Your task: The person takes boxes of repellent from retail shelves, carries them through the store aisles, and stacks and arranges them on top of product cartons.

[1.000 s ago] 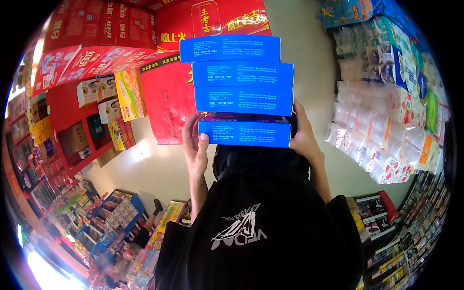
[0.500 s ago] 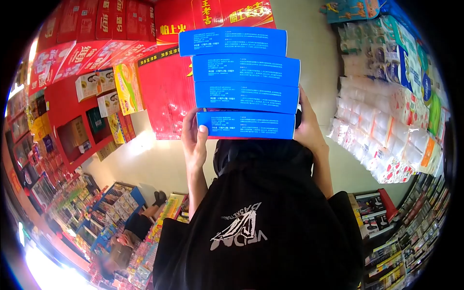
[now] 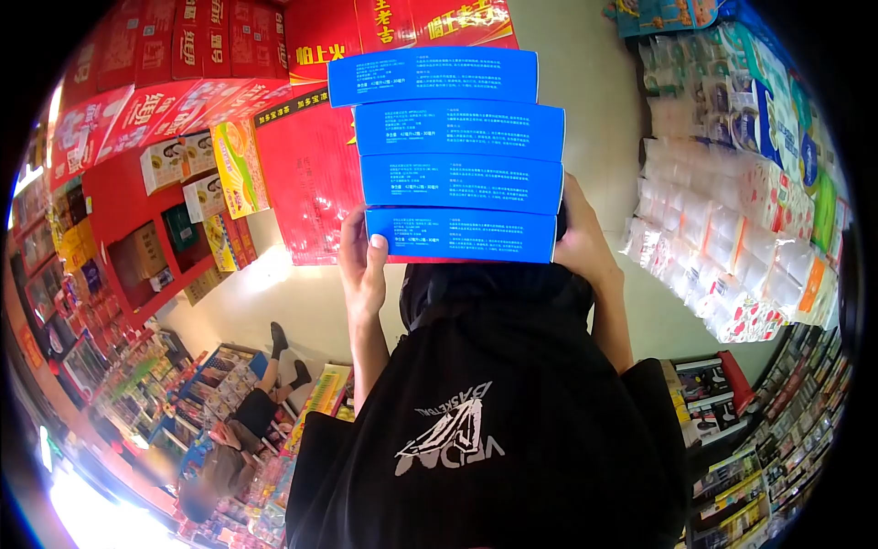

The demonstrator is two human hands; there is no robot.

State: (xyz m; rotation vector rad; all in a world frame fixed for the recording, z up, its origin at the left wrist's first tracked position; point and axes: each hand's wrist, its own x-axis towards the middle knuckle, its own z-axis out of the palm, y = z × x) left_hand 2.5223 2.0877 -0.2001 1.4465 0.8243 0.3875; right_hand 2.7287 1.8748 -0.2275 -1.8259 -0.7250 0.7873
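Observation:
Several flat blue boxes with small white print form a stack in front of my chest. The top box sits shifted to the left of those under it. My left hand grips the left end of the lowest blue box, its thumb on the printed side. At the right end, my right hand holds the same box, with its fingers partly hidden behind the stack. Red cartons with yellow lettering stand just beyond the boxes.
Wrapped tissue packs are piled on the right. A red shelf with small boxes stands on the left. Another person is at the lower left near a blue display. Pale floor shows between.
The stack and both my hands have shifted slightly up in view, and the gap above the lowest box has narrowed. At the lower left, more of the other person's legs shows.

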